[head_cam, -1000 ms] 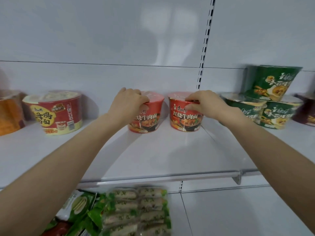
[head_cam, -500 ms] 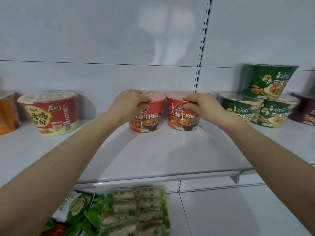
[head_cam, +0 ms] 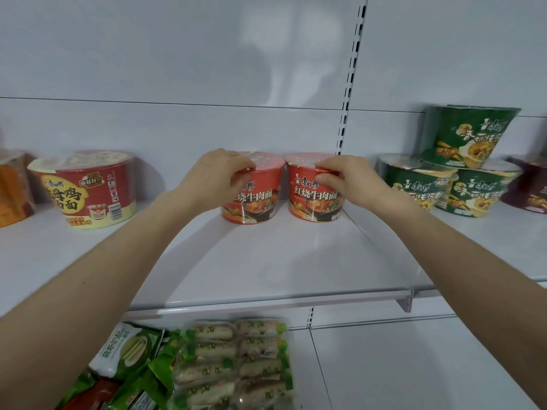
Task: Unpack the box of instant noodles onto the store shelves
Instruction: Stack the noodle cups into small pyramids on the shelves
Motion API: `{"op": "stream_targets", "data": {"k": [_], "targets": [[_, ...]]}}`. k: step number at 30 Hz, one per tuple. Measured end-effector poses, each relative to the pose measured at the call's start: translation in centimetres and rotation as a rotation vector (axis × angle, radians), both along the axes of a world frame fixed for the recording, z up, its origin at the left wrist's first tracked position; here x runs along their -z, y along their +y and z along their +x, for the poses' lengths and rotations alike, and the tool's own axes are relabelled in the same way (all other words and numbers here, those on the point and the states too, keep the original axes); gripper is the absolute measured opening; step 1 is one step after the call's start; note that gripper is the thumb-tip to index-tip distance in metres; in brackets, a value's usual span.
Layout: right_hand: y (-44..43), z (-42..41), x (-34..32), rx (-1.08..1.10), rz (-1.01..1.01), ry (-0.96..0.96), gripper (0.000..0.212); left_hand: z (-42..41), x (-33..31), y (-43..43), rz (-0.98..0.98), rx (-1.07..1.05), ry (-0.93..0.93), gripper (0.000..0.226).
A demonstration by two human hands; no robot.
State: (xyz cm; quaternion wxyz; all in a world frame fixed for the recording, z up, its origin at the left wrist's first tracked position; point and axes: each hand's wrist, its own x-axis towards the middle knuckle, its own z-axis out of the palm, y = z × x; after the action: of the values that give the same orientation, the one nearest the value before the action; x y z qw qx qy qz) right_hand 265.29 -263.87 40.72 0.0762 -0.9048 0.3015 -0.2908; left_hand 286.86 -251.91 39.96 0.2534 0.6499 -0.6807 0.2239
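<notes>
Two red instant-noodle bowls stand side by side at the back of the white shelf (head_cam: 266,261). My left hand (head_cam: 216,176) grips the rim of the left red bowl (head_cam: 257,202) from its left side. My right hand (head_cam: 346,179) grips the rim of the right red bowl (head_cam: 310,202) from its right side. Both bowls sit upright on the shelf, almost touching each other. The noodle box is out of view.
A large red-and-yellow bowl (head_cam: 88,190) stands at the left, with an orange package (head_cam: 11,190) beyond it. Three green bowls (head_cam: 461,164) are stacked at the right beside a dark maroon bowl (head_cam: 529,187). Green snack bags (head_cam: 207,365) lie on the shelf below.
Both hands have shifted slightly on the bowl rims and the two bowls have slid a little nearer each other. The view has drifted a bit to the right.
</notes>
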Motion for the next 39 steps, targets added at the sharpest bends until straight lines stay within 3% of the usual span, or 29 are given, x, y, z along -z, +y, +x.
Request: {"op": "stream_targets", "data": {"k": [5,13,17,21,25,35,39], "targets": [[-0.3,-0.9,-0.6,0.029,0.061,-0.016,0.043,0.4,0.2,0.7,0.025,-0.096,0.057,0.057],[-0.7,-1.0,-0.4,0.024,0.075,-0.003,0.038,1.7,0.2,0.5,0.004,-0.103,0.088,0.031],[-0.9,-1.2,-0.4,0.01,0.088,-0.021,0.037,1.3,-0.1,1.0,0.021,-0.075,0.104,0.044],[-1.2,-1.4,-0.4,-0.006,0.092,-0.022,0.035,1.3,-0.1,1.0,0.006,-0.106,0.186,0.025],[-1.8,-1.3,-0.2,-0.023,0.068,0.022,0.032,1.0,0.2,0.7,-0.025,-0.11,0.187,0.026],[-1.1,-1.4,-0.5,-0.005,0.009,0.116,0.036,0.1,1.1,0.5,-0.031,-0.248,0.011,0.031],[0.2,-0.2,-1.5,-0.006,-0.196,0.055,0.039,-0.8,1.4,2.5,-0.149,-0.263,-0.146,0.043]]}}
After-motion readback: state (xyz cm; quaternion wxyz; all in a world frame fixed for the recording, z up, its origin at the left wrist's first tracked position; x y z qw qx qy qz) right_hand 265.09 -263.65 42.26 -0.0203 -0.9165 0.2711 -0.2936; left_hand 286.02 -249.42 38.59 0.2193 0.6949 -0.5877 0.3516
